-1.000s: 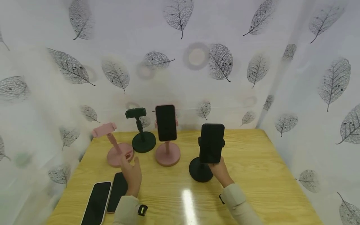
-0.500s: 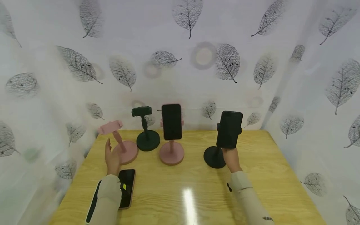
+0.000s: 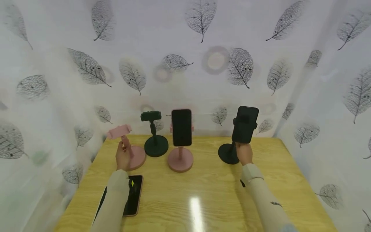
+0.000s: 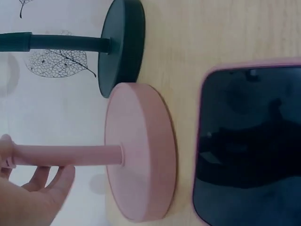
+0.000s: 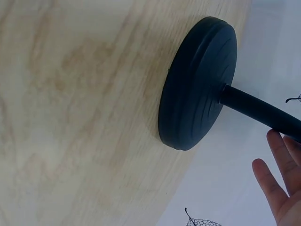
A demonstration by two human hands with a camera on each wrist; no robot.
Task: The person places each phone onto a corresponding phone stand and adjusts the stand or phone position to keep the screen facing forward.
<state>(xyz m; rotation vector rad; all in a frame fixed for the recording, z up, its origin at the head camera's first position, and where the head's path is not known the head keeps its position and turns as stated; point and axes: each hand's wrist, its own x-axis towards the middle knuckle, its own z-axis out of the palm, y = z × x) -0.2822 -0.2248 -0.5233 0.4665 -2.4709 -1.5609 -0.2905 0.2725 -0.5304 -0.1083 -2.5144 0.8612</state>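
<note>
While the left hand [image 3: 123,158] is curling its fingers [image 4: 44,181] around the thin stem of the empty pink stand [image 3: 130,151] at the table's left rear, the right hand [image 3: 244,153] is reaching up with relaxed, straight fingers under the dark phone [image 3: 244,125] that is sitting in the black stand [image 3: 229,153] towards the right rear; whether it is touching the phone cannot be told. Each stand is showing the same build: a thick round disc base in smooth matte plastic, a slim round post, and a small clamp at the top. The pink stand's clamp is tilting to one side. A dark green stand [image 3: 156,145], also empty, is standing just behind and beside it. Another pink stand [image 3: 180,158] in the middle is holding a phone [image 3: 181,127] upright, its glossy black screen facing forward. Two more phones [image 3: 134,196] are lying flat, side by side, near the front left edge, one in a pink case. The table [image 3: 203,190] is showing pale yellow wood grain with a glossy sheen.
</note>
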